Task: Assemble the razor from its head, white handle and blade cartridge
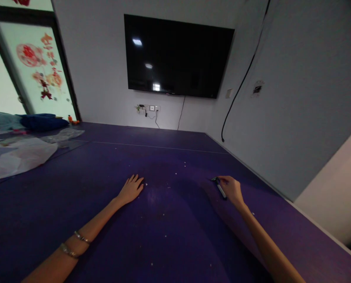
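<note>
Head view: a purple surface (pixel 163 204) is seen reaching back to a grey wall (pixel 99 70), on which a black television (pixel 181 55) is mounted.
Left hand (pixel 131 190): placed palm down on the surface, below the left part of the television, with the fingers slightly spread; nothing is held, and the grip is flattened out.
Left forearm (pixel 100 218): two bracelets (pixel 69 251) are worn, farther below the television and to its left.
Right hand (pixel 232 190): held low at the surface, below the television's right edge; the grip is narrowed to a pinch, in which the upper end of a pen-like stick (pixel 221 190) appears to be caught.
Pen-like stick: black and white, slanted below the television's right end; its exact kind is too small to be made out, and whether the surface is touched by it cannot be told.
White scraps (pixel 146 184): scattered over the surface below the television, one just beside the left hand.
Plastic sheets (pixel 28 157): spread to the lower left of the television, with a dark blue cloth (pixel 44 122) behind them.
Wall sockets (pixel 152 108): set beneath the television.
Black cable (pixel 242 82): hung to the right of the television.
Door (pixel 38 67): framed in black, left of the television, decorated in red and orange.
</note>
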Demonstrator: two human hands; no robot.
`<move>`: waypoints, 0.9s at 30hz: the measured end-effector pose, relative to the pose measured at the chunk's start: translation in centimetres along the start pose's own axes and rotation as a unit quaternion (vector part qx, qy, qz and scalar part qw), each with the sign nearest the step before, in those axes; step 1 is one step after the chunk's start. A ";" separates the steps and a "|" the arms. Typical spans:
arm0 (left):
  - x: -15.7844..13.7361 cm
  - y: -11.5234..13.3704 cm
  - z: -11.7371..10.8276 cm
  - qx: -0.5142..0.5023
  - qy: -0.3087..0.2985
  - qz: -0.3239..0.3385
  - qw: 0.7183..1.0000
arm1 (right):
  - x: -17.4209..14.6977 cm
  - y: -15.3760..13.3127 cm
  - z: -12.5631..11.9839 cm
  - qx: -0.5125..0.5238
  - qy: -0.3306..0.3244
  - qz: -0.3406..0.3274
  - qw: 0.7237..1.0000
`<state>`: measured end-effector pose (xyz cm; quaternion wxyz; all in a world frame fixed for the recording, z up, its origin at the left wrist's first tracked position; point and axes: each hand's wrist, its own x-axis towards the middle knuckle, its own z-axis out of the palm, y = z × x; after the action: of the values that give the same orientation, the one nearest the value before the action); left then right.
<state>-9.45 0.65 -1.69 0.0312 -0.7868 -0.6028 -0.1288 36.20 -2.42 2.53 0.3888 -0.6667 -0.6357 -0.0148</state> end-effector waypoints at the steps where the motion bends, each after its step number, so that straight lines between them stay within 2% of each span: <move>1: 0.0 0.0 0.0 0.005 0.000 0.000 1.000 | 0.1 0.5 -0.5 -0.014 -0.014 0.026 0.999; 4: 0.1 0.0 0.1 0.014 0.003 -0.001 1.000 | 0.0 1.8 -1.3 -0.052 -0.087 0.089 0.991; 8: 0.1 -0.1 0.1 0.016 0.009 0.002 1.000 | -0.7 1.9 -1.5 -0.108 -0.156 0.081 0.979; 12: 0.1 -0.3 0.4 0.007 0.018 0.004 1.000 | -1.1 1.2 -1.5 -0.160 -0.138 0.064 0.975; 17: 0.2 -0.6 0.7 0.008 0.022 0.005 1.000 | -1.4 1.6 -1.0 -0.167 -0.120 0.072 0.976; 27: 0.2 -0.7 0.8 0.012 0.029 0.004 0.999 | -2.3 0.7 -1.0 -0.172 -0.178 0.071 0.966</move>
<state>-9.93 1.19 -2.50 0.0589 -0.7845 -0.6002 -0.1443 36.82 -4.84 1.66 0.1490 -0.7592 -0.6332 0.0226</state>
